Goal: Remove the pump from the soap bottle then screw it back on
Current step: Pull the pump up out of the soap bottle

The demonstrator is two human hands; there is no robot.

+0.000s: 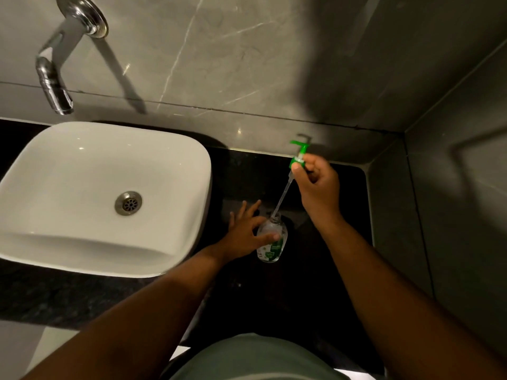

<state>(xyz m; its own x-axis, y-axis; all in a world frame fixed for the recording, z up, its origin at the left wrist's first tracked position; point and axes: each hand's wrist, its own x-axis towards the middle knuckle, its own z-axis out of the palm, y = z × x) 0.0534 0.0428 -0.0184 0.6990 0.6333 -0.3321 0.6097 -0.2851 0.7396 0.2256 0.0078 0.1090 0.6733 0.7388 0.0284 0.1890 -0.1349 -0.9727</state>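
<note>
A clear soap bottle [271, 241] with a green label stands on the black counter [247, 292], right of the basin. My left hand [247, 231] grips its side between thumb and index finger, the other fingers spread. My right hand [315, 185] holds the green pump [298, 156] by its collar, lifted well above the bottle. The pump's clear dip tube [282, 196] slants down, and its tip sits at the bottle's open neck.
A white square basin [68, 250] with a metal drain fills the left. A chrome wall tap [55, 78] juts out above it. Grey marble walls close the back and right, forming a corner just behind the pump.
</note>
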